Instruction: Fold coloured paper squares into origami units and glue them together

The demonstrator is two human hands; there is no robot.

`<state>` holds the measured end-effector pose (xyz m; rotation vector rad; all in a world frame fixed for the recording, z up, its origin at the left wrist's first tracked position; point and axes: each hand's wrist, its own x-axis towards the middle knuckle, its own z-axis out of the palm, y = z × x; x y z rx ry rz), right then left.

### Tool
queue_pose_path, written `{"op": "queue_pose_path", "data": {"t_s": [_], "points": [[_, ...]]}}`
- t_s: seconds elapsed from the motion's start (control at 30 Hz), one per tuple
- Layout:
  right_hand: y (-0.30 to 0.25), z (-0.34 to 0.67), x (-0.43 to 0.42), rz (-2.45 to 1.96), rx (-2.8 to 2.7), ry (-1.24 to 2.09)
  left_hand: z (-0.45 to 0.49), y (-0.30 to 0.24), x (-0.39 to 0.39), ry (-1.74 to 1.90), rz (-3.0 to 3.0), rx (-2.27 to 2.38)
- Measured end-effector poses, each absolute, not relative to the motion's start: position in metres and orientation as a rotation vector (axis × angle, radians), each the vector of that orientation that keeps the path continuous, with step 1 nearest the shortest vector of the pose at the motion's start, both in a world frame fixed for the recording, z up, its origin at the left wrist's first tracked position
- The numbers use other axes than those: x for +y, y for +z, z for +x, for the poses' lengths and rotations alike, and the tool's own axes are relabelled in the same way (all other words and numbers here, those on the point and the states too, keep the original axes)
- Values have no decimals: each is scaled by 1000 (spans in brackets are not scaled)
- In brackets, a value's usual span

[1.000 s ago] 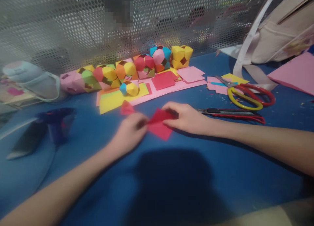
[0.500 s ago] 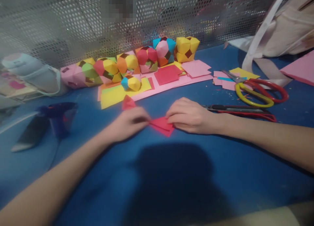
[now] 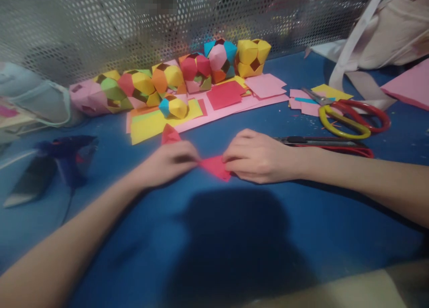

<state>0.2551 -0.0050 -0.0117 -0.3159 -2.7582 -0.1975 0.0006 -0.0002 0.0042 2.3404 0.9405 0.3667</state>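
Note:
A small red paper (image 3: 214,166), folded into a triangle, lies on the blue table (image 3: 234,236) between my hands. My left hand (image 3: 167,163) pinches its left tip with closed fingers. My right hand (image 3: 258,156) presses down on its right side, fingers curled over it. Just behind my left hand stands another folded red piece (image 3: 170,134).
A row of multicoloured paper balls (image 3: 174,82) lines the perforated metal screen (image 3: 100,27). Pink, yellow and red sheets (image 3: 224,96) lie in front of them. Scissors (image 3: 345,116) and a cutter (image 3: 321,143) lie right, a blue glue gun (image 3: 63,158) left, a bag (image 3: 385,35) far right.
The red paper went from an open square to a folded, smaller triangle. Both hands have closed in on it and press it flat.

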Motion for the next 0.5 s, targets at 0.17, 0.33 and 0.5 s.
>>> {"op": "queue_pose_path", "data": {"t_s": [0.17, 0.33, 0.5], "points": [[-9, 255, -6, -291, -2796, -247, 1, 4, 0, 378, 2342, 942], [-6, 256, -6, -272, -2862, -310, 1, 4, 0, 380, 2347, 936], [-3, 256, -7, -251, -2880, -363, 1, 5, 0, 391, 2348, 921]]}}
